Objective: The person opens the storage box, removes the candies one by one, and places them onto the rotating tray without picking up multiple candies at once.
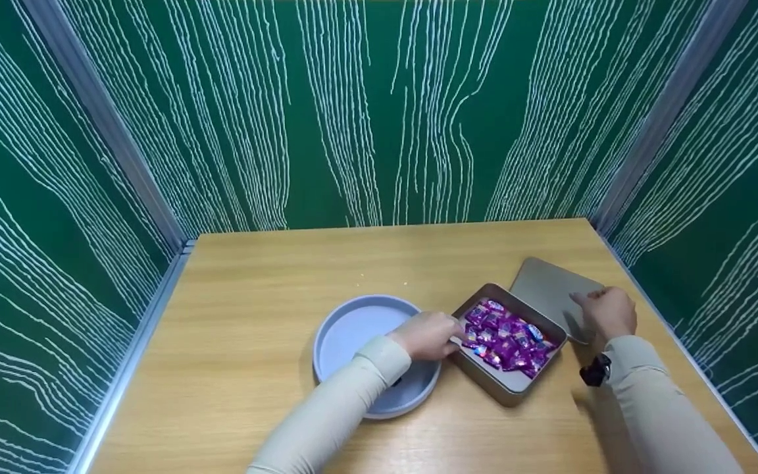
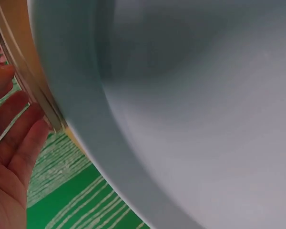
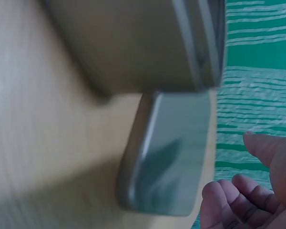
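An uncovered, squarish metal tin (image 1: 487,380) stands right of centre on the table. Inside it lie several small purple-wrapped candies (image 1: 509,339). My left hand (image 1: 428,334) reaches across a round pale-blue tray (image 1: 356,322), its fingertips right at the tin's left rim. In the left wrist view those fingers (image 2: 28,138) are only slightly bent, with the thumb apart from them. The flat metal lid (image 1: 543,286) lies behind and right of the tin, close against it. Over the lid's right edge hovers my right hand (image 1: 610,313), its thumb and loosely bent fingers spread apart in the right wrist view.
Green walls with white wavy lines (image 1: 333,99) enclose the wooden table (image 1: 234,329) at the back and both sides. Grey metal posts (image 1: 109,125) mark the corners. A dark watch (image 1: 596,370) sits on the right wrist. Tiny pale specks dot the table behind the tray.
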